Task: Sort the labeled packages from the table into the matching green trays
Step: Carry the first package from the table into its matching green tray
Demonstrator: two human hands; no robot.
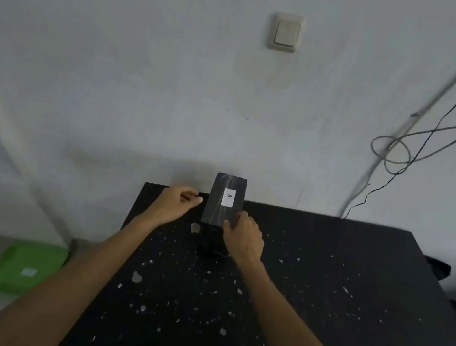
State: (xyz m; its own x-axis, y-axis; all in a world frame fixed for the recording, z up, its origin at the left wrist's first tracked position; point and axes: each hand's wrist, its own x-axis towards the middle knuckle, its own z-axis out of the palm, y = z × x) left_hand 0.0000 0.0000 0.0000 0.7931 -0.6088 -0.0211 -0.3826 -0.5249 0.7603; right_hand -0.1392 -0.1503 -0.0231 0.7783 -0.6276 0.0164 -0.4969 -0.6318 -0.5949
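Black package (223, 202) with a white label (228, 197) marked A, tilted up at the far edge of my table (323, 281). My right hand (244, 238) grips its near right corner, fingers closed on it. My left hand (175, 204) rests just beside it, loosely curled and holding nothing. Green tray (24, 268) lies low at left, well apart.

Black table (323, 281) (speckled), package (223, 202) atop
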